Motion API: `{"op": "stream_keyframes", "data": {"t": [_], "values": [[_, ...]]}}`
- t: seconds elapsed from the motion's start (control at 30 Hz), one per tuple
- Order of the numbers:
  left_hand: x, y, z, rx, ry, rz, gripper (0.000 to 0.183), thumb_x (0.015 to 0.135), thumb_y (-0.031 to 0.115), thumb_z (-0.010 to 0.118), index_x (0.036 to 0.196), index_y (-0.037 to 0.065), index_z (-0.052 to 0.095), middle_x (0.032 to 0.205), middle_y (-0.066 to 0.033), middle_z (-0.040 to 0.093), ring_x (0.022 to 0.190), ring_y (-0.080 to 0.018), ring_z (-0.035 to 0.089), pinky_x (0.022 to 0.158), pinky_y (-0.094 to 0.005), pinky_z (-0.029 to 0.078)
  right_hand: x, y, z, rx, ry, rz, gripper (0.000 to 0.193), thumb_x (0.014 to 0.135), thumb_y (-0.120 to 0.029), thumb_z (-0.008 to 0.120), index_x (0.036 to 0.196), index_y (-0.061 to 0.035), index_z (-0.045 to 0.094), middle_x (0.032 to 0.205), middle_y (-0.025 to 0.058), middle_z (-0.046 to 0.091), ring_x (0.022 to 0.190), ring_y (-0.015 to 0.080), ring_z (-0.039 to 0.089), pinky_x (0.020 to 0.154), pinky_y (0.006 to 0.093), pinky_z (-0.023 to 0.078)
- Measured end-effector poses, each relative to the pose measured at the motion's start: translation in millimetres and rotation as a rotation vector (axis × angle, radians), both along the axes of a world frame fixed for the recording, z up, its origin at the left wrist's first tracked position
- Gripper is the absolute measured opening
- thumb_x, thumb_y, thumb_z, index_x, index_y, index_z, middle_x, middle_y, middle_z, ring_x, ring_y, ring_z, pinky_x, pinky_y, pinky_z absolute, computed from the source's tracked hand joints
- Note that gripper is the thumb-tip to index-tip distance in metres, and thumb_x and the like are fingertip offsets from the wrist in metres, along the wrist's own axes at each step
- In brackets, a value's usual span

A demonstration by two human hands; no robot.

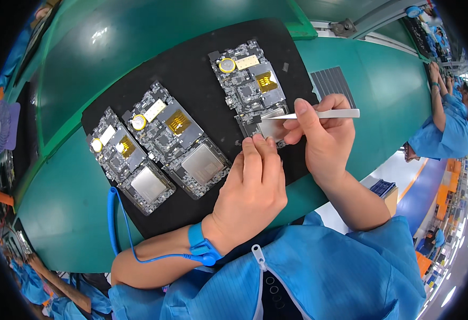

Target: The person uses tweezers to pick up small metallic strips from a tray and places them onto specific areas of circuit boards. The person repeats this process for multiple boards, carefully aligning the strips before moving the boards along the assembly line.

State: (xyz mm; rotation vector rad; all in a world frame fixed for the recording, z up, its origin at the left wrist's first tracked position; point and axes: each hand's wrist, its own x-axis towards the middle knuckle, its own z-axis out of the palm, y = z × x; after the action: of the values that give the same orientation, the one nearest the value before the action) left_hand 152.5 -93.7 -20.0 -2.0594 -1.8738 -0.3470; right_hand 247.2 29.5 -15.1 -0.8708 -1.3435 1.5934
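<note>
My right hand (327,138) is closed around a pair of white tweezers (340,113). Their thin tip points left, over the near part of a circuit board (239,85). This board carries a round yellow-rimmed coin cell, a gold patch and a metal shield partly hidden by my fingers. My left hand (255,181) has its fingertips pressed together on the board's near edge, gripping it. Left of it on the black mat (191,66) lie a second circuit board (164,141) and a third circuit board (127,160), both with silver shields facing up.
A blue wrist strap (199,242) on my left wrist trails a blue coiled cord (111,218) at the mat's left. A grey striped sheet (334,85) lies right of the mat on the green table (383,80). Other people in blue work at both sides.
</note>
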Motion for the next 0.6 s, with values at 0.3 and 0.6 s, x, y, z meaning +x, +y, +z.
{"op": "stream_keyframes", "data": {"t": [0.3,0.6], "values": [[-0.3,-0.2,-1.0,0.007,-0.005,-0.003,0.034,0.081,0.014,0.064,0.104,-0.011,0.065,0.102,-0.0224,0.062,0.096,-0.0318,0.060,0.074,-0.0309,0.054,1.3,6.4,-0.1,-0.004,-0.038,0.050,0.028,0.089,-0.008,0.066,0.090,-0.0038,0.038,0.065,0.0134,0.064,0.049,0.0139,0.062,0.044,0.0221,0.050],[0.0,1.2,-1.0,-0.002,-0.007,-0.003,0.034,0.081,0.013,0.063,0.104,-0.011,0.065,0.103,-0.0220,0.062,0.095,-0.0310,0.060,0.075,-0.0303,0.054,0.4,8.2,-0.8,-0.007,-0.034,0.043,0.028,0.089,-0.008,0.065,0.092,-0.0033,0.037,0.065,0.0128,0.063,0.048,0.0127,0.061,0.042,0.0209,0.049]]}}
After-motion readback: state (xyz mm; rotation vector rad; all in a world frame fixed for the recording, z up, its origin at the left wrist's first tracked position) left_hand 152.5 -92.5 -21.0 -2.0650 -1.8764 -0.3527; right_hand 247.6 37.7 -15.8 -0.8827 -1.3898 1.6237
